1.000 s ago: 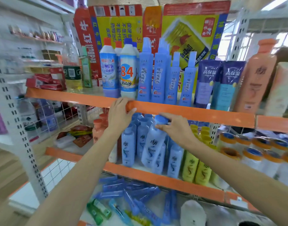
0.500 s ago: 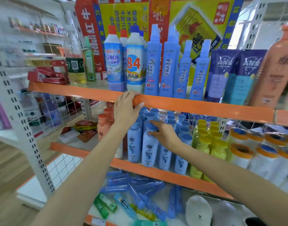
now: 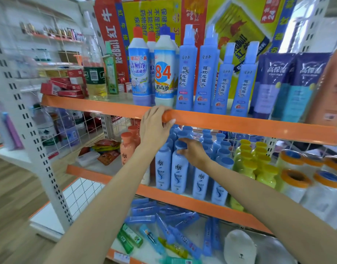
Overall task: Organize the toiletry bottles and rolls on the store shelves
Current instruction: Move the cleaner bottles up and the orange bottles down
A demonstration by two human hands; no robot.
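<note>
The left hand (image 3: 154,126) grips the upper shelf's orange edge (image 3: 240,124), fingers curled over it. The right hand (image 3: 193,152) – fingers wrapped round the cap – holds a pale blue shampoo bottle (image 3: 179,170) upright in the middle shelf's front row, beside yellow bottles (image 3: 247,168).

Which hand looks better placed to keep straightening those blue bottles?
The right hand: its fingers already rest on a front blue bottle. The left hand grips the orange shelf edge above.
</note>
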